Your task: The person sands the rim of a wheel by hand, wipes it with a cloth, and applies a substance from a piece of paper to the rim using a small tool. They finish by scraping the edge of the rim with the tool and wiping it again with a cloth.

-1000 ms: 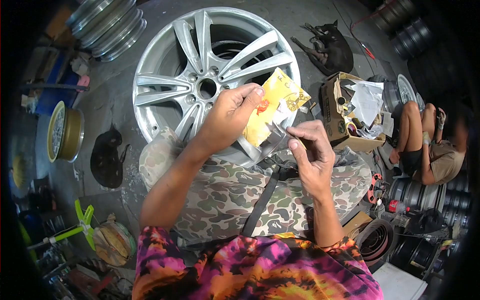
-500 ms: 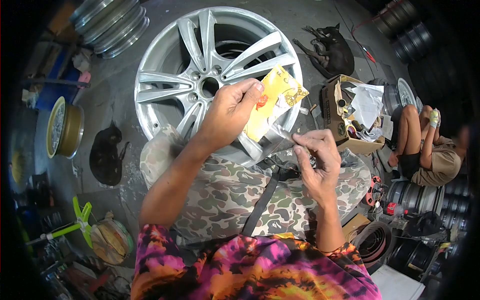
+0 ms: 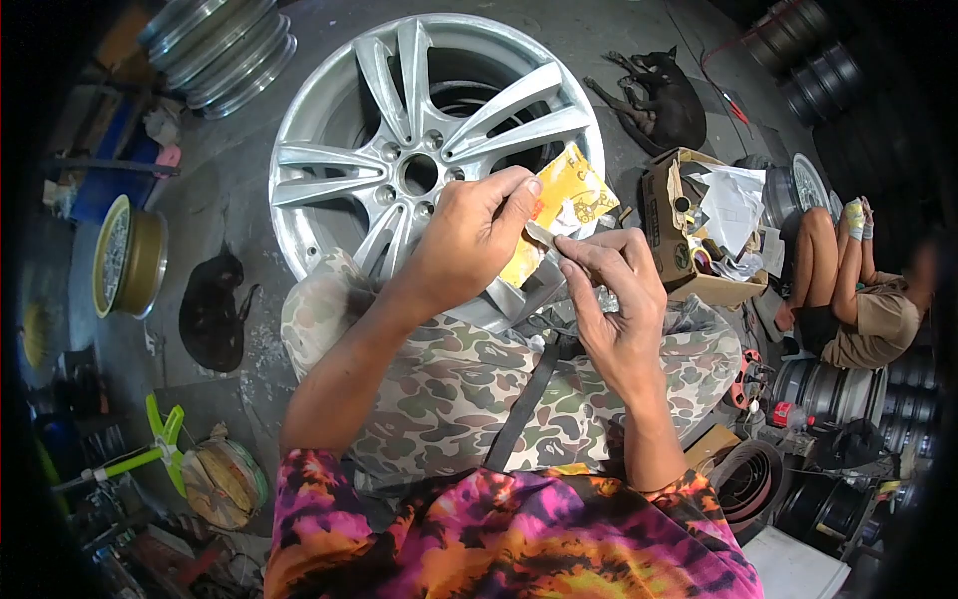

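Note:
My left hand (image 3: 477,235) is closed on a yellow printed sheet (image 3: 584,200), thumb on top, holding it over the lower right of a silver alloy wheel (image 3: 294,172). A red-orange dab of paste (image 3: 537,210) shows on the sheet beside my thumb, with whitish patches nearby. My right hand (image 3: 621,304) pinches a small thin flat blade (image 3: 540,235) between thumb and fingers. The blade's tip lies against the sheet, close to the red-orange dab. The wheel rests face up in front of my knees.
A cardboard box (image 3: 664,225) of papers stands at right. Dark dogs lie on the floor at right (image 3: 674,100) and left (image 3: 212,309). A gold rim (image 3: 130,258) and stacked rims (image 3: 225,50) are at left. Another person (image 3: 868,319) sits at far right.
My right hand has moved left and up, bringing the blade onto the yellow sheet. The sheet has tilted slightly and shifted. The other person's hands have risen a little.

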The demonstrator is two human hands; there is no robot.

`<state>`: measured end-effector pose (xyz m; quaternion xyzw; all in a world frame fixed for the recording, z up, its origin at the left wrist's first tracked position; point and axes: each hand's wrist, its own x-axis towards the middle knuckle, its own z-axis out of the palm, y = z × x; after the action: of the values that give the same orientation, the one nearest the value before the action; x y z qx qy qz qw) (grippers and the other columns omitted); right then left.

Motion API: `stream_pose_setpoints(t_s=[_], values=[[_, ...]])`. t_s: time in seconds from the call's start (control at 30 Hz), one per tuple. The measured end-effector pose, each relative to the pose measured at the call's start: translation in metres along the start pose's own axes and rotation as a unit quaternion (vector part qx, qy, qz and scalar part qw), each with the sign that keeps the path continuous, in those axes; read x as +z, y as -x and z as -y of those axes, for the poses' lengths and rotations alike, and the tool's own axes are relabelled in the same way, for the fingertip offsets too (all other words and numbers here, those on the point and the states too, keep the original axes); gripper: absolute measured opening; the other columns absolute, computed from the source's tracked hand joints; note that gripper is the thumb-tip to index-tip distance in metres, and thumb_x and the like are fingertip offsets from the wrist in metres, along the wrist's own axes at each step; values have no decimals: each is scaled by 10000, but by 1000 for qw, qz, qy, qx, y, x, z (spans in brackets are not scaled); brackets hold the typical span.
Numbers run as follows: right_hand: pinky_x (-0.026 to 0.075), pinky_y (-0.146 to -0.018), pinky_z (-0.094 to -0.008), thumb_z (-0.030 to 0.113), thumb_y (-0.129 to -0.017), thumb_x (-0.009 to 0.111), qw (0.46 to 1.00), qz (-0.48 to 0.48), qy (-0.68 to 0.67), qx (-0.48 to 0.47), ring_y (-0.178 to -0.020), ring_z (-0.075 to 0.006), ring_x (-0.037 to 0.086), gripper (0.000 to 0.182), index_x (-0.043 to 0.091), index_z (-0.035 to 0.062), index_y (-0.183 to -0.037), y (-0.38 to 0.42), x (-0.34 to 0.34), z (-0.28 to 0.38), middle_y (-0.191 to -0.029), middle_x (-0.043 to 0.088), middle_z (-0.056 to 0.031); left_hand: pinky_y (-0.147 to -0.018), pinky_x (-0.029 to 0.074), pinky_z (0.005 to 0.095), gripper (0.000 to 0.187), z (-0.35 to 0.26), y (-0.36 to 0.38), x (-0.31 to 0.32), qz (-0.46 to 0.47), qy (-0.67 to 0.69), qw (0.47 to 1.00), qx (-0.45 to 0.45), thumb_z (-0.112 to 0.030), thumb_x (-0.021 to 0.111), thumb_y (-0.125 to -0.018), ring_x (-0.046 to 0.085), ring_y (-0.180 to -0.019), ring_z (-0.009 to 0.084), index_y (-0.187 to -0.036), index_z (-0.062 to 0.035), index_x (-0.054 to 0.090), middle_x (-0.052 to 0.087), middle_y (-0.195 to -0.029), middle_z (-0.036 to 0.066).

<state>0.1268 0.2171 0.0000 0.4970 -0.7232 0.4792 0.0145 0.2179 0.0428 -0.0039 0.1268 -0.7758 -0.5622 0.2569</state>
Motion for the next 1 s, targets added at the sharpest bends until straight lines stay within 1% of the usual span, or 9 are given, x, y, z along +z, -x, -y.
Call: stream_pose_setpoints(t_s=[0.17, 0.23, 0.27, 0.33, 0.57, 0.7, 0.83, 0.93, 1.0], values=[[517, -731, -328, -46, -871, 723, 999, 26, -26, 20, -812, -230, 649, 214, 760, 0, -1077, 3, -3, -1, -920, 641, -128, -600, 457, 377, 265, 2, -1, -3, -3, -13, 1000, 22, -142, 528, -1064, 548, -588, 244, -940, 82, 599, 612, -724, 208], [516, -727, -326, -48, -872, 721, 998, 28, -49, 38, -800, -229, 649, 210, 761, 0, -1073, 7, -8, -1, -915, 643, -127, -645, 447, 275, 346, 3, 0, -5, 10, -22, 1000, 9, -245, 510, -1107, 476, -729, 49, -990, 61, 622, 598, -746, 36], [515, -723, -327, -46, -870, 722, 999, 18, -33, 39, -792, -229, 648, 211, 762, 1, -1072, 8, -11, -3, -913, 645, -125, -645, 447, 275, 346, 4, -1, -4, 10, -22, 1000, 9, -245, 510, -1107, 476, -729, 49, -990, 61, 622, 598, -746, 36], [513, -714, -331, -37, -858, 731, 1000, 2, 22, 10, -783, -233, 645, 215, 765, 5, -1066, 9, -17, -5, -908, 642, -120, -608, 461, 386, 260, 8, -2, -2, -17, -28, 999, 41, -139, 531, -1063, 567, -602, 331, -945, 82, 601, 622, -740, 219], [510, -708, -341, -36, -850, 733, 999, 36, 38, -14, -779, -240, 640, 226, 765, 9, -1069, 12, -15, -4, -897, 627, -127, -618, 465, 390, 240, 5, -2, -2, -25, -27, 999, 17, -127, 539, -1060, 593, -626, 346, -960, 79, 612, 631, -757, 226], [510, -702, -347, -40, -856, 725, 999, 17, 43, 24, -794, -246, 640, 228, 760, 6, -1077, 8, -19, 1, -896, 610, -130, -625, 470, 387, 239, 3, -3, 2, -22, -37, 998, 43, -129, 536, -1063, 597, -644, 368, -972, 80, 612, 632, -765, 234], [508, -699, -345, -41, -858, 718, 999, 42, 21, -20, -761, -237, 628, 229, 761, 6, -1078, 8, -17, 0, -882, 609, -129, -631, 474, 393, 240, 5, -2, -1, -34, -41, 998, 24, -131, 534, -1064, 592, -667, 411, -975, 78, 611, 631, -767, 237], [505, -701, -347, -45, -845, 724, 999, 23, 35, 26, -777, -237, 625, 234, 761, 2, -1071, 5, -24, 3, -878, 604, -126, -632, 474, 398, 239, -1, -2, 0, -29, -42, 998, 23, -134, 536, -1064, 588, -674, 426, -975, 74, 613, 632, -768, 236], [505, -700, -343, -45, -843, 724, 999, 33, 31, 9, -772, -235, 626, 240, 762, 3, -1076, 5, -20, 7, -879, 606, -125, -632, 475, 396, 239, 2, -2, 2, -31, -39, 998, 38, -135, 538, -1064, 585, -666, 417, -974, 73, 614, 632, -766, 235]])
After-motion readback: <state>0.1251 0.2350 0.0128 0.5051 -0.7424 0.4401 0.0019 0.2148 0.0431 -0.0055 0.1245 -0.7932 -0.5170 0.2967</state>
